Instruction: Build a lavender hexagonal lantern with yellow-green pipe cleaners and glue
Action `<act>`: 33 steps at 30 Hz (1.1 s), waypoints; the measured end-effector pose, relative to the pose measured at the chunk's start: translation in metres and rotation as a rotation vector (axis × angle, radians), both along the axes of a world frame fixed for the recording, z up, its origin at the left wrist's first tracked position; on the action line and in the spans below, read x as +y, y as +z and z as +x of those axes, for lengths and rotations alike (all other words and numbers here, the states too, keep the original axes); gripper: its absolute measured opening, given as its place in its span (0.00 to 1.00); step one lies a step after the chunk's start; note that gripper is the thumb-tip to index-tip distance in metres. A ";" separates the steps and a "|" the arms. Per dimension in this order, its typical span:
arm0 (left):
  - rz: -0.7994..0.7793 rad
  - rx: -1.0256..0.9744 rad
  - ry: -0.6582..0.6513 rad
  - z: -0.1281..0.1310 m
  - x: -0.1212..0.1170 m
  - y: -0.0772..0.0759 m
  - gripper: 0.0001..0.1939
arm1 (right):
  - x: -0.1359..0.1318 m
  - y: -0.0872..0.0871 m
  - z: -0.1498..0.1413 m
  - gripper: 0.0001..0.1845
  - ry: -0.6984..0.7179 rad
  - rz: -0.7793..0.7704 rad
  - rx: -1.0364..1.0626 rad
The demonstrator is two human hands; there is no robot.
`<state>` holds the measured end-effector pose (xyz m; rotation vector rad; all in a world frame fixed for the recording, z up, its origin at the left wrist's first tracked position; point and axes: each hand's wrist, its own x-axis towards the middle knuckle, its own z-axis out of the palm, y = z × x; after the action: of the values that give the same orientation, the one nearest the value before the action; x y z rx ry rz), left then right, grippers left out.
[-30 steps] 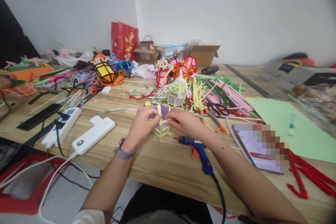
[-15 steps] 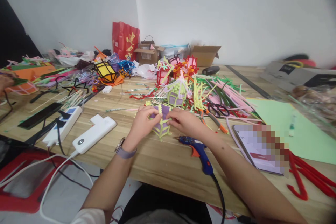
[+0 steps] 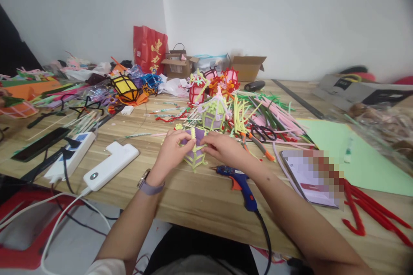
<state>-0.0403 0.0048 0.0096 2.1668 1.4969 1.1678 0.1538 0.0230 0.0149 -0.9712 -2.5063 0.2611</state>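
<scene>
Between my two hands a small purple paper lantern (image 3: 195,157) with yellow-green pipe-cleaner edging stands on the table. My left hand (image 3: 172,149) is closed on its left side, thumb and fingers at the yellow-green strip along the upper edge. From the right, my right hand (image 3: 222,148) pinches the lantern's other side; its fingertips are partly hidden. A blue hot glue gun (image 3: 241,181) lies just below my right hand, its nozzle toward the lantern. Right behind sits another purple and yellow-green lantern (image 3: 212,119) with a pink top.
Pliers (image 3: 263,148), black-handled scissors (image 3: 263,132) and piled pipe cleaners (image 3: 277,116) lie beyond my right hand. A tablet (image 3: 309,184) rests at right. A white power bank (image 3: 111,165) and a power strip (image 3: 71,154) with cables are at left. Finished-looking lanterns (image 3: 124,88) stand farther back.
The view has shifted slightly, so everything sits a little further left. Both hands stay on the lantern with almost the same grip.
</scene>
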 end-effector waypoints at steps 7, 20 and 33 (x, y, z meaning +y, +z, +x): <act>0.000 -0.042 -0.024 -0.002 0.002 -0.001 0.10 | -0.003 0.005 -0.002 0.08 -0.002 -0.008 -0.044; -0.036 -0.077 -0.039 -0.005 0.004 -0.002 0.11 | -0.004 0.010 -0.002 0.10 -0.023 -0.013 -0.085; -0.037 -0.062 -0.042 -0.006 0.005 -0.004 0.10 | -0.004 0.006 -0.003 0.11 -0.022 -0.003 -0.064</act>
<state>-0.0466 0.0096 0.0058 2.1075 1.4291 1.1731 0.1509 0.0191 0.0213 -1.0235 -2.5513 0.2309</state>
